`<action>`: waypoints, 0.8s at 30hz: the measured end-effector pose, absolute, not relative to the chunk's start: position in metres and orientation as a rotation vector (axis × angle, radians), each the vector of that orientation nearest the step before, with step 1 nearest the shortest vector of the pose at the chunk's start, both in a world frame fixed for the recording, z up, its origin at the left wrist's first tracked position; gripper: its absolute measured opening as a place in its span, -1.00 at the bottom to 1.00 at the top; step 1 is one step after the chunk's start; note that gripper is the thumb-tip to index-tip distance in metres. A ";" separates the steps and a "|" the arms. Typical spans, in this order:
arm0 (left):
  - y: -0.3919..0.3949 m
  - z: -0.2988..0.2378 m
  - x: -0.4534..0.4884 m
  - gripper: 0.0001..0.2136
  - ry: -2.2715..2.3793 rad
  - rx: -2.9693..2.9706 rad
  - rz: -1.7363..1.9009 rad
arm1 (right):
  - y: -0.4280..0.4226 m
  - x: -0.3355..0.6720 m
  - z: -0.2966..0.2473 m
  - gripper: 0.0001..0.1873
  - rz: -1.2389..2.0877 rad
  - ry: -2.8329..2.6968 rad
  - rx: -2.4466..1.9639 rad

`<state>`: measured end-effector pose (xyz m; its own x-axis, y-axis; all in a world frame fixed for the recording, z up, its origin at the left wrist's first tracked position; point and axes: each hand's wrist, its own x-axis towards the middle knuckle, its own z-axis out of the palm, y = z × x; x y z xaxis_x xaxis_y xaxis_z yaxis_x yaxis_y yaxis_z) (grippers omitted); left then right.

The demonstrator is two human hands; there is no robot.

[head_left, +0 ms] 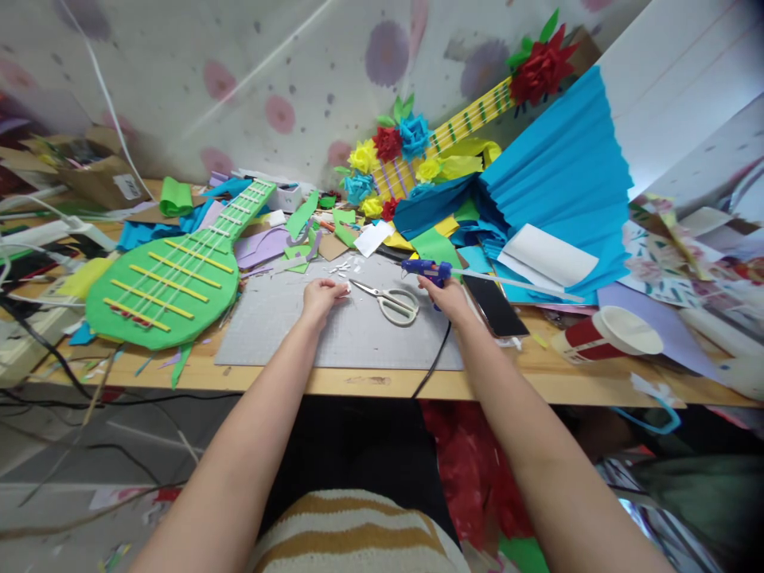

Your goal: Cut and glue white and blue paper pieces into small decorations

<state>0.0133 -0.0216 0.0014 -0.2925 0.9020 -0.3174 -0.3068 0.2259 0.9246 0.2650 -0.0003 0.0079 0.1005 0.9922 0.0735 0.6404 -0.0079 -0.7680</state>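
My right hand [449, 298] is closed round the handle of a blue glue gun [427, 270], whose nozzle points left over the grey cutting mat [334, 330]; its black cord [434, 360] drops off the table's front edge. My left hand [321, 296] rests on the mat with its fingers pinched on a small white scrap of paper [342, 289]. White-handled scissors [391, 301] lie shut on the mat between the two hands.
A green paper guitar [173, 278] with yellow strips lies at the left. Blue pleated paper [555, 183], paper flowers [394, 155] and coloured scraps crowd the back. A black phone [495, 305] and a tipped red cup [609, 334] lie at the right.
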 end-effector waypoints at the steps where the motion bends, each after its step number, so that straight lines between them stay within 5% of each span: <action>1: -0.022 0.002 0.014 -0.70 1.361 0.615 1.355 | 0.002 0.266 0.002 -0.51 0.666 -1.601 -1.723; 8: -0.022 0.001 0.013 -0.73 1.316 0.585 1.427 | 0.006 0.255 -0.005 -0.47 0.559 -1.656 -1.815; 15: -0.023 -0.001 0.011 -0.71 1.238 0.547 1.507 | -0.026 0.249 -0.008 -0.49 -0.004 -1.507 -1.825; 24: -0.022 -0.002 0.012 -0.69 1.298 0.524 1.518 | -0.037 0.158 0.006 -0.83 0.392 -2.124 -1.389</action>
